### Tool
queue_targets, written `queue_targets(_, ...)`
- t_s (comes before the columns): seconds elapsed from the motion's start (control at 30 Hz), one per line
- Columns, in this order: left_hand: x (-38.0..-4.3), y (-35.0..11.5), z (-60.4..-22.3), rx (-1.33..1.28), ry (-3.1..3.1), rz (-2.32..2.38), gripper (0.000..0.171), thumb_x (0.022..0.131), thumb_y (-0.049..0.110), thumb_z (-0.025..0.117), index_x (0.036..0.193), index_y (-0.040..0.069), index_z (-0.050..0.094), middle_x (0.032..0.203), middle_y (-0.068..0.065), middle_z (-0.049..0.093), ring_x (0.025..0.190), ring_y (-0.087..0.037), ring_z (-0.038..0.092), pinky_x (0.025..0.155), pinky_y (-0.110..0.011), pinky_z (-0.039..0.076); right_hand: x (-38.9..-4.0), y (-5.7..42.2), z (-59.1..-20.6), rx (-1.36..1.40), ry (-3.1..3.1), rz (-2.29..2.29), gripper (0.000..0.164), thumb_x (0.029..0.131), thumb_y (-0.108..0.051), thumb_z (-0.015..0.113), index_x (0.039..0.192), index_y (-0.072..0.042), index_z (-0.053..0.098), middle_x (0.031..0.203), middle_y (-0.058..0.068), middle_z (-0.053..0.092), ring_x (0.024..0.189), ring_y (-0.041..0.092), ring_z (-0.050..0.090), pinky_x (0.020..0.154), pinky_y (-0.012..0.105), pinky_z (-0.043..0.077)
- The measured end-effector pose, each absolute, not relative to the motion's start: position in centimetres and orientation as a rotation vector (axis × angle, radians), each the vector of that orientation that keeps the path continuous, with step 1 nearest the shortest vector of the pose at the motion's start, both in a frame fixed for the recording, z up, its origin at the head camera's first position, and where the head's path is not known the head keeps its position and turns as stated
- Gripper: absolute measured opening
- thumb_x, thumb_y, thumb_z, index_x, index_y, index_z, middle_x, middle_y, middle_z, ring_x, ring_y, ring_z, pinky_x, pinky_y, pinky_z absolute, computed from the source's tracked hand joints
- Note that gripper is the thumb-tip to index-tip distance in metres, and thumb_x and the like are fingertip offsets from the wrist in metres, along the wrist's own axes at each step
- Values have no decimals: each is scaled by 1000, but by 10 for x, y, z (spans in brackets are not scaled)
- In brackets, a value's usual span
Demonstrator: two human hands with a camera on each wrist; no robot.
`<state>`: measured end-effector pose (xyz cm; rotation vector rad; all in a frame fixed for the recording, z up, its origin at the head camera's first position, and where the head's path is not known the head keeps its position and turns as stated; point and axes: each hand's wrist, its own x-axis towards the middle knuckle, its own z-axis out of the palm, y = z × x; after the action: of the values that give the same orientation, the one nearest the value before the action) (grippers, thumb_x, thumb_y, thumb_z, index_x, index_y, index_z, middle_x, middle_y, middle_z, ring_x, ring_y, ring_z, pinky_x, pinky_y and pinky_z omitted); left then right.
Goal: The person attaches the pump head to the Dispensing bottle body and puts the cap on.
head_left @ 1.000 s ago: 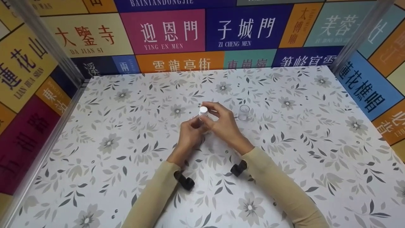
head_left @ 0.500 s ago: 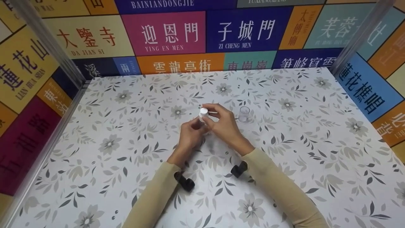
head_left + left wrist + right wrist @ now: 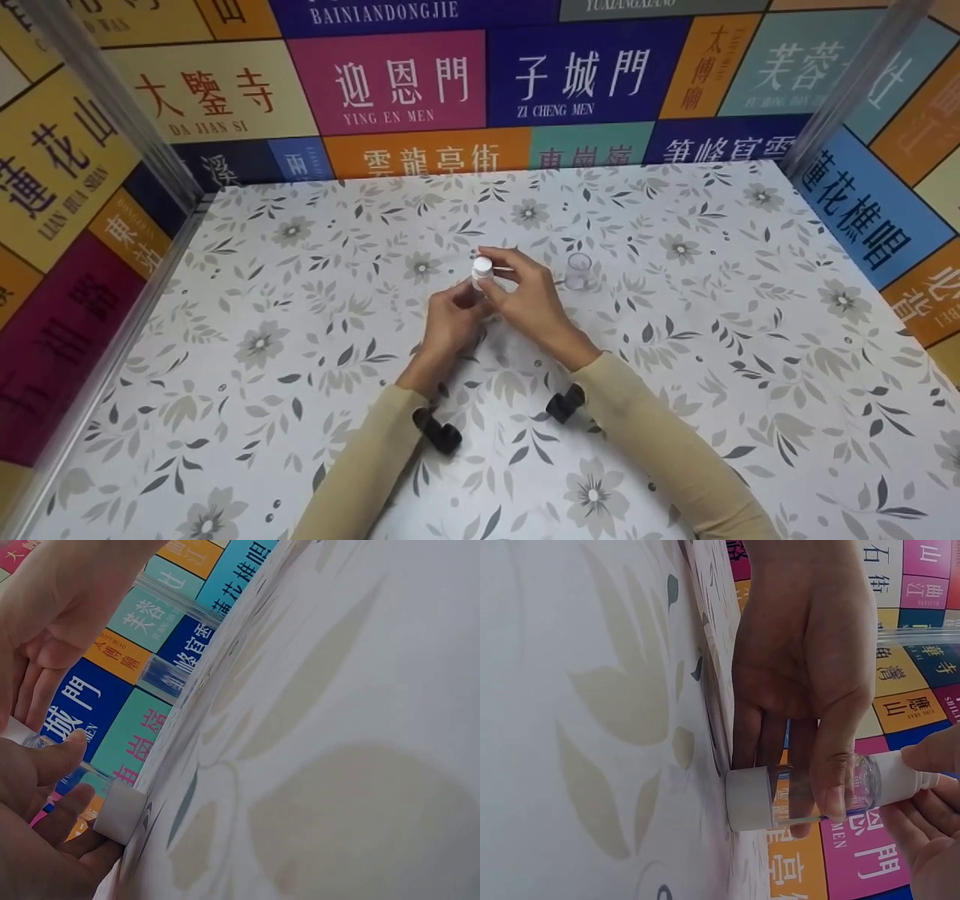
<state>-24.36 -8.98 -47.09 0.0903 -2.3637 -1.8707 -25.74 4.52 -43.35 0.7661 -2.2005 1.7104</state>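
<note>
Near the middle of the table, both hands are on a small clear bottle (image 3: 784,795) with a white base (image 3: 121,811) and a white pump-like top (image 3: 482,265). The left hand (image 3: 450,322) grips the clear body from below, its thumb across it in the right wrist view. Higher up, the right hand (image 3: 531,296) pinches the white top between thumb and fingers. In the head view the fingers hide most of the bottle. Whether its base touches the table cannot be told. A clear cap (image 3: 578,271) stands on the table just right of the right hand.
A white cloth (image 3: 337,450) with grey flowers and leaves covers the table. Colourful panels (image 3: 390,79) with large characters rise behind and at both sides. Metal posts (image 3: 112,97) stand at the back corners. Each beige sleeve (image 3: 660,435) has a black strap at the wrist.
Both hands stay in almost the same place on the bottle. The right fingers shift slightly at the white top. The clear cap has not moved.
</note>
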Motion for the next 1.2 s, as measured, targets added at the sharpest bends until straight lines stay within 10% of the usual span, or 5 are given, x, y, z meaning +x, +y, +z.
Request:
queue_targets(0.83, -244, -89, -472, 89, -2351, -1878, 43, 82, 6, 78, 125, 9, 71, 99, -13, 77, 82, -11, 62, 73, -21, 50, -258, 41, -434, 732, -2135, 1751, 36, 85, 3, 74, 120, 7, 66, 120, 21, 69, 112, 33, 68, 99, 40, 55)
queue_targets(1.2, -242, -90, -470, 62, -2341, -1886, 37, 83, 5, 76, 119, 9, 74, 77, -3, 67, 71, -10, 56, 63, -20, 46, -256, 39, -433, 677, -2175, 1709, 32, 85, 8, 71, 116, 9, 66, 116, 24, 69, 107, 37, 68, 98, 42, 55)
